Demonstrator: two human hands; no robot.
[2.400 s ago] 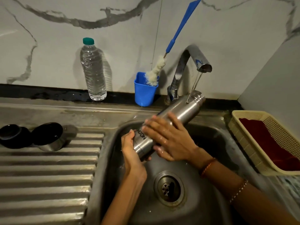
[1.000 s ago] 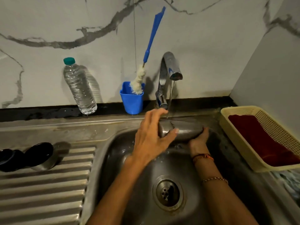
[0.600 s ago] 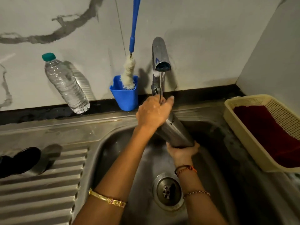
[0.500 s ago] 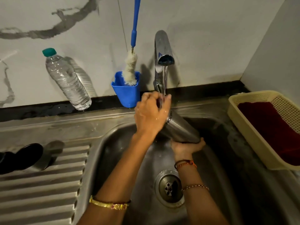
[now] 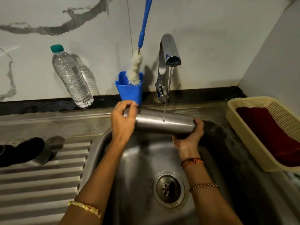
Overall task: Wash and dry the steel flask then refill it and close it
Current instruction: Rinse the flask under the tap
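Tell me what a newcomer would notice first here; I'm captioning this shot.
The steel flask lies sideways over the sink, gripped by the left hand and right hand, under water running from the tap. Behind, a blue-handled bottle brush stands in a blue cup.

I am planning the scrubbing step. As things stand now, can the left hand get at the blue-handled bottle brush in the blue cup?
Probably yes, once freed. The left hand grips the steel flask; the bottle brush stands in the blue cup just behind it, with nothing between.
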